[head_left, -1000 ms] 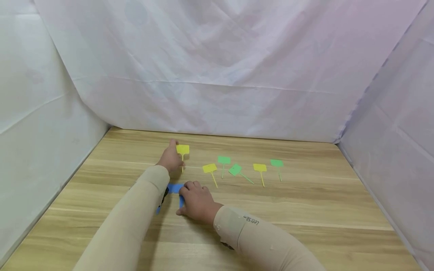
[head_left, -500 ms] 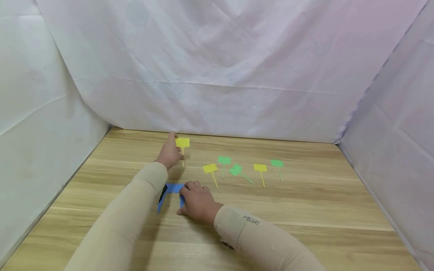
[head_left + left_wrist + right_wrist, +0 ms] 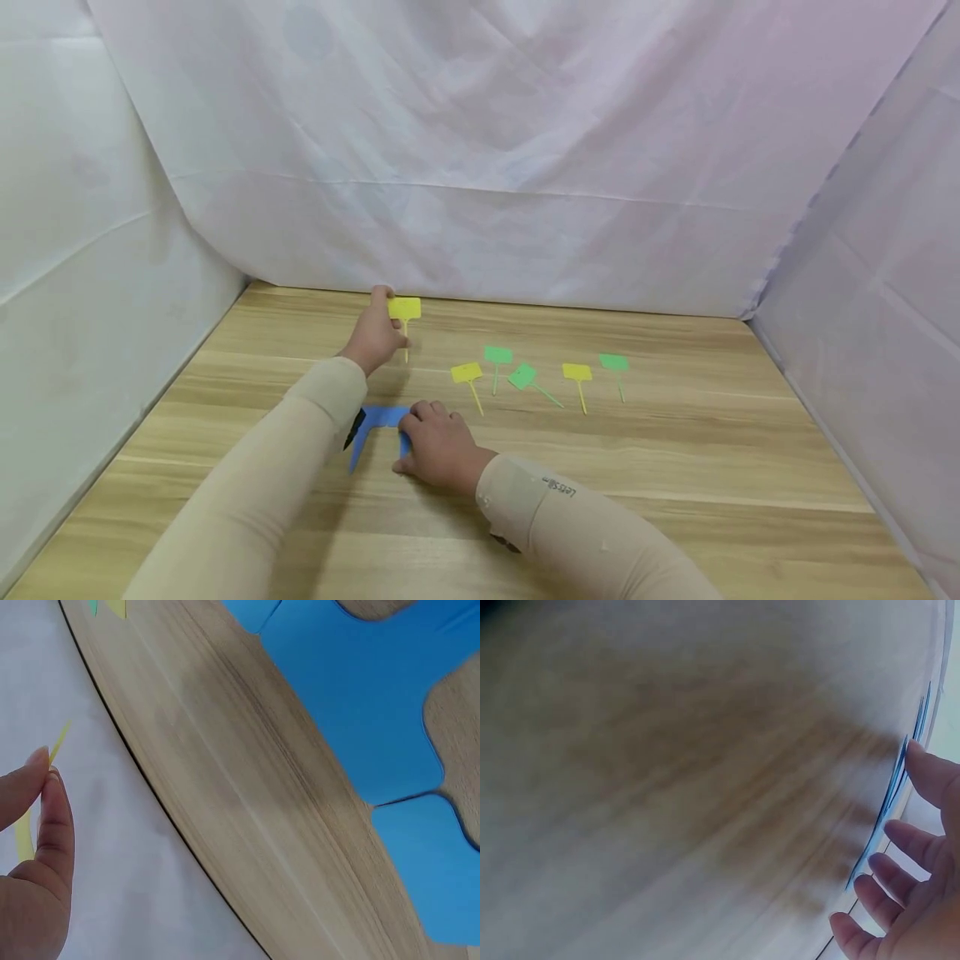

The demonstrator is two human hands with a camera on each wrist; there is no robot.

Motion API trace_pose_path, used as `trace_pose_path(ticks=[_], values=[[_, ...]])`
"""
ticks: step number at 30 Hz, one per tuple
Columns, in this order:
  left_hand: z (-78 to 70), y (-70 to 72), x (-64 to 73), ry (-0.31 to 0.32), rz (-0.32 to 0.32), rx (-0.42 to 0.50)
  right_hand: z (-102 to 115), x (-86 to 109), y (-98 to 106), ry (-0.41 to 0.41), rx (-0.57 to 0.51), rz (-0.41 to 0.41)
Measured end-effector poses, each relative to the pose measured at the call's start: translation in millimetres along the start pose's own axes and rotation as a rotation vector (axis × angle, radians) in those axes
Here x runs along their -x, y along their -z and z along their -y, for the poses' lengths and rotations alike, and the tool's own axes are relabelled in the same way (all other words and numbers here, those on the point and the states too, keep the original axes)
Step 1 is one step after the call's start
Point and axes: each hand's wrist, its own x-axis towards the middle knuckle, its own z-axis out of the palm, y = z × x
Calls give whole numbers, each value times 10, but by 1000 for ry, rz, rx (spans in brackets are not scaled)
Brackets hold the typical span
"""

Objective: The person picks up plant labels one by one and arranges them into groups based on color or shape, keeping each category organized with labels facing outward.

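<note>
My left hand [image 3: 377, 331] pinches a yellow T-shaped plant label [image 3: 405, 308] above the back of the table. In the left wrist view, thumb and fingertip meet on the narrow yellow stem [image 3: 60, 741]. Nearer me, blue plant labels [image 3: 386, 416] lie side by side on the table, their edges touching in the left wrist view. My right hand [image 3: 442, 442] rests at their right end and covers part of them. In the right wrist view its spread fingers [image 3: 892, 879] touch the thin edges of the blue labels [image 3: 885, 802].
To the right on the wooden table [image 3: 675, 467] lie loose labels: a yellow one [image 3: 467, 372], two green ones [image 3: 498, 355] close together, another yellow one [image 3: 577, 372] and a green one [image 3: 613, 362]. White cloth [image 3: 480, 150] hangs behind and at both sides.
My left hand has moved away from me, toward the back cloth, carrying the yellow plant label. The right hand and the blue labels have stayed in place.
</note>
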Motion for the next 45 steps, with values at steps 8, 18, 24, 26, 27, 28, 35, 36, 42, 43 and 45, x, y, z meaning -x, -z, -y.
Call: trace_pose_path(ticks=[8,18,24,26,27,28,35,36,42,43,45], values=[[-34,-1,31,-20,-3,-1,-61,29,7,20,-63,-79],[21,-1,79,-32,13,-11,-181,98,51,36,-80,-172],[58,-40,104,-47,7,-30,-273,104,50,15,-99,-196],[70,-57,120,-52,12,-30,-307,113,56,7,-118,-200],[74,-65,128,-55,13,-31,-324,117,59,1,-124,-199],[79,-72,140,-56,17,-31,-343,120,61,-6,-138,-199],[93,-124,237,-53,44,-47,-469,155,81,-73,-206,-191],[99,-133,250,-55,46,-49,-483,159,85,-80,-212,-190],[125,-186,310,-60,58,-40,-545,205,121,-115,-251,-192],[124,-193,320,-59,61,-39,-556,213,125,-117,-257,-194],[128,-208,332,-57,70,-37,-576,227,130,-116,-265,-204]])
